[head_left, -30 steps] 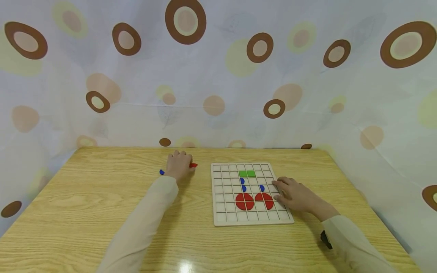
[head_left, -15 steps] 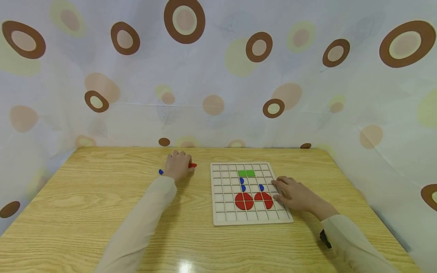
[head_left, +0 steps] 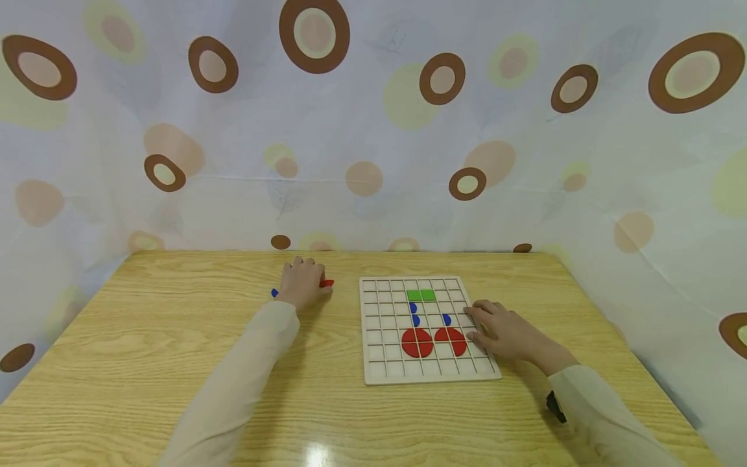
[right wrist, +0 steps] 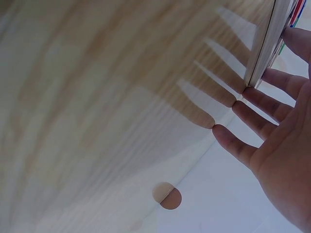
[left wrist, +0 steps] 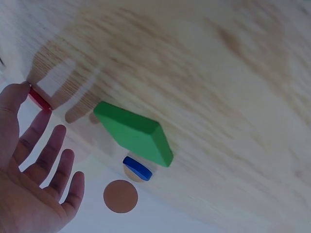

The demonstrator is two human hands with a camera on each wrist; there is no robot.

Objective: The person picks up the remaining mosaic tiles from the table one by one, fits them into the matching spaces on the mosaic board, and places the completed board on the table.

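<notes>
My left hand [head_left: 300,283] pinches a small red piece [head_left: 328,283] between thumb and index fingertip at the table surface; the other fingers are spread. In the left wrist view a green block [left wrist: 131,132] and a blue piece [left wrist: 138,168] lie beside that hand. The head view hides the green block behind the hand. My right hand [head_left: 502,331] rests on the right edge of a white grid board [head_left: 376,371], fingers extended, thumb over the top. The board bears green squares [head_left: 421,295], blue half-rounds [head_left: 415,320], a full red circle [head_left: 417,342] and a partial red circle [head_left: 452,342].
The wooden table [head_left: 146,357] spreads around the board and both arms. A patterned curtain [head_left: 362,214] rises behind it and along both sides. Near my right sleeve a black object [head_left: 556,407] shows, its kind unclear.
My left hand stays almost in place, with the red piece turned very slightly. The right hand and the board have not visibly moved; the head view shifts a little.
</notes>
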